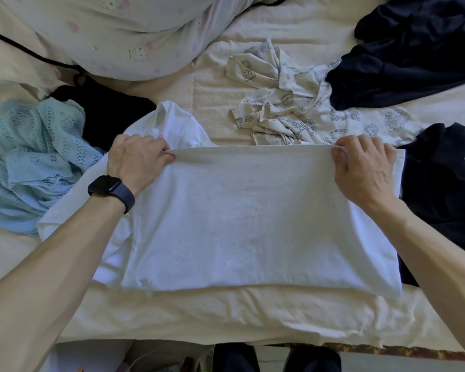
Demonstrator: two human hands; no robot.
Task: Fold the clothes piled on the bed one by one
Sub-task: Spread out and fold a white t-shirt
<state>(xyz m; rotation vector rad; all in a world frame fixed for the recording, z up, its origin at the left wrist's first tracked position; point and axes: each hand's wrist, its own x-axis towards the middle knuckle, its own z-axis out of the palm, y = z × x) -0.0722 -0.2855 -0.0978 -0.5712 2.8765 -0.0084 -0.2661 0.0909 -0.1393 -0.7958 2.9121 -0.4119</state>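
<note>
Bed (226, 312) with a cream sheet fills the view; I stand at its near edge. Quilt (118, 36), pale with pink prints, is bunched at the far left corner.

Shirt (253, 218), white, lies flat in the middle of the bed by the near edge. It is doubled over, with the fold line running left to right along its far side. One sleeve (172, 122) sticks out past the fold at the far left.

Navy clothes (414, 57) are heaped at the far right corner. Another dark garment (440, 183) lies along the right edge, partly under the shirt's right side. Blue knit (32, 157), holey pattern, is crumpled at the left edge, just beside the shirt. Printed garment (287, 111), cream with line drawings, is crumpled mid-bed past the shirt's fold; its right part is tucked under the navy clothes. Black garment (110, 108) lies between the blue knit and the quilt.

My left hand (137, 162) has its fingers curled, pinching the left end of the fold. My right hand (365, 170) has its fingers curled too, gripping the right end of the fold. The cloth between the two is pulled straight. Watch (105, 185), dark, is on my left wrist.
</note>
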